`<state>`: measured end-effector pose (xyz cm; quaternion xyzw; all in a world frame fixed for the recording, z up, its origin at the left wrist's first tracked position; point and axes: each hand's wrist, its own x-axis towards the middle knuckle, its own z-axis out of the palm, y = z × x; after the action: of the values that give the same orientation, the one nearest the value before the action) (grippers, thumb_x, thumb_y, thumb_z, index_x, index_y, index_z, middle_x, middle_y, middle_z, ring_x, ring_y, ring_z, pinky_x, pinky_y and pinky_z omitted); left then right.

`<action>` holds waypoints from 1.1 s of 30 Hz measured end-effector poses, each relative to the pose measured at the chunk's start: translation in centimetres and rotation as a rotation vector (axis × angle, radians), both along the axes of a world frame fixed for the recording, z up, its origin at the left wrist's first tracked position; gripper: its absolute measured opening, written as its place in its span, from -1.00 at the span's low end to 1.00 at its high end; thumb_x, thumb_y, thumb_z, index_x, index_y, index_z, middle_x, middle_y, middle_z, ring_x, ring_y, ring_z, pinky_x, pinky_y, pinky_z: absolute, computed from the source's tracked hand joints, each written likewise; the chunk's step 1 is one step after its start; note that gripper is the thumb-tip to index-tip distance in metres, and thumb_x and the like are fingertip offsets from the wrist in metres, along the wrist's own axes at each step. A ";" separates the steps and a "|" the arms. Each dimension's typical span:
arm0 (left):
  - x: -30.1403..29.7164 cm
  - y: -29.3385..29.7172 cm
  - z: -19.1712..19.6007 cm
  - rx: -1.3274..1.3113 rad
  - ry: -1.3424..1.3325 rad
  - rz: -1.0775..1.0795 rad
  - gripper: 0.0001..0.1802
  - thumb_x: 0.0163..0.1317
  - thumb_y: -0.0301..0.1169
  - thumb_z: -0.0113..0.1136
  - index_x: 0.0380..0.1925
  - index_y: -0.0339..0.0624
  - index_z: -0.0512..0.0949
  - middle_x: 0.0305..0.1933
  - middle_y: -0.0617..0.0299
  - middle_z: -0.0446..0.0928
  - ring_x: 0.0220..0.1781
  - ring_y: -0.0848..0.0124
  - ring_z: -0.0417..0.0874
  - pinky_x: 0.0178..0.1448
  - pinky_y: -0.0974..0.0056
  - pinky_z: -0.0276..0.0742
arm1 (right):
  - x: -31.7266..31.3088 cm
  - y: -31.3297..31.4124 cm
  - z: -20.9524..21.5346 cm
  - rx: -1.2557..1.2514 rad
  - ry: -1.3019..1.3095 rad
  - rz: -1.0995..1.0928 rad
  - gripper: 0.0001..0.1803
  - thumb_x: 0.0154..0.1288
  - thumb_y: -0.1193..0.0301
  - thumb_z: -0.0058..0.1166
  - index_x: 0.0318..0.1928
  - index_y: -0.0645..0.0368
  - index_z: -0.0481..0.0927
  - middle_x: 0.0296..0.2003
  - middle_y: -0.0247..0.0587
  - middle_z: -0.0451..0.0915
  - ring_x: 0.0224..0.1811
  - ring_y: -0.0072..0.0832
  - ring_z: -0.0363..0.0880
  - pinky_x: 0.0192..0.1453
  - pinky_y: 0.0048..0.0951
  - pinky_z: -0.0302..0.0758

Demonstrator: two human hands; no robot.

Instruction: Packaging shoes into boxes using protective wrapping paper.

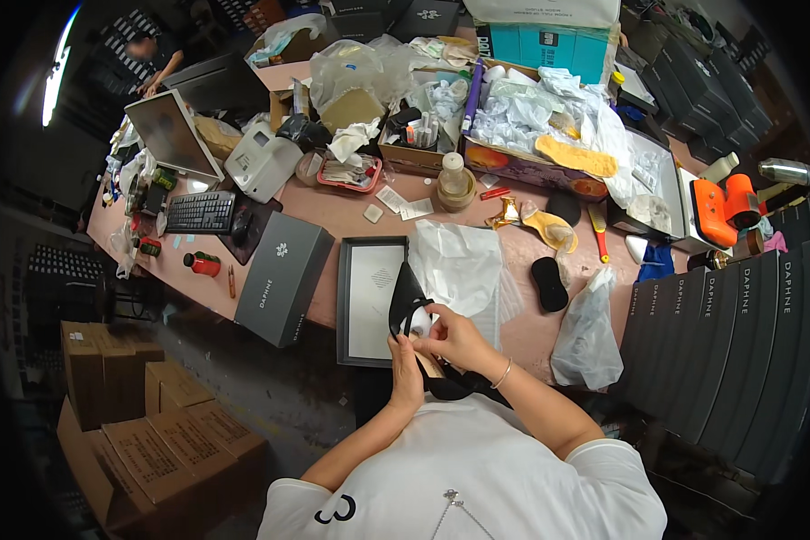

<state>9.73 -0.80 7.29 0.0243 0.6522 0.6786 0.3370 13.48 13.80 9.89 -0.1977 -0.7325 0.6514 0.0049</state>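
Close in front of my body, a black shoe (406, 295) is held over the table's near edge, its toe pointing away from me. My left hand (407, 376) is closed round the shoe's left side. The right hand (462, 342) is closed at the strap by the shoe's opening, fingers bent; exactly what its fingertips pinch is partly hidden. White stuffing (419, 322) shows inside the shoe. Just beyond lies an open dark grey shoe box (344, 306) with a pale inside. White tissue paper (457, 256) spreads over its right part.
A dark grey box lid (283, 281) lies left of the open box. A keyboard (201, 212) and monitor (173, 135) stand farther left. Right are a black brush-like object (548, 284), a plastic bag (589, 333) and stacked shoe boxes (720, 351). Paper-filled cartons (531, 166) line the back.
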 end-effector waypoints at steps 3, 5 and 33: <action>-0.5 0.2 -1.0 -0.018 0.084 -0.010 -0.43 0.47 0.09 -0.47 -0.02 -0.24 0.21 -0.08 0.08 0.28 0.02 0.31 0.33 0.19 0.27 0.23 | -0.8 0.2 -0.5 0.190 -0.037 0.074 -0.28 0.02 0.11 0.35 0.05 0.40 0.45 -0.49 -0.06 0.59 -0.48 -0.24 0.61 -0.37 -0.37 0.50; -0.4 -0.7 -2.0 -0.047 0.036 -0.029 -0.42 0.47 0.10 -0.46 0.01 -0.25 0.20 -0.06 0.07 0.28 0.05 0.31 0.33 0.20 0.27 0.23 | -1.4 0.5 -1.4 0.213 -0.121 0.113 -0.33 0.00 0.07 0.34 -0.05 0.38 0.52 -0.45 0.00 0.62 -0.44 -0.17 0.63 -0.34 -0.32 0.52; -0.2 0.1 -4.8 0.038 -0.081 -0.047 -0.28 0.40 0.22 -0.42 0.27 -0.13 0.14 0.20 0.15 0.31 0.21 0.35 0.40 0.27 0.24 0.35 | -1.4 -0.5 -3.3 0.148 0.117 -0.036 -0.40 0.07 0.26 0.33 0.04 0.36 0.45 0.30 0.43 0.08 0.43 0.17 -0.02 0.41 -0.19 0.11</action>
<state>9.51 -0.73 2.51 0.0186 0.6243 0.6832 0.3783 12.09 13.31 6.58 -0.1715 -0.7736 0.6056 0.0739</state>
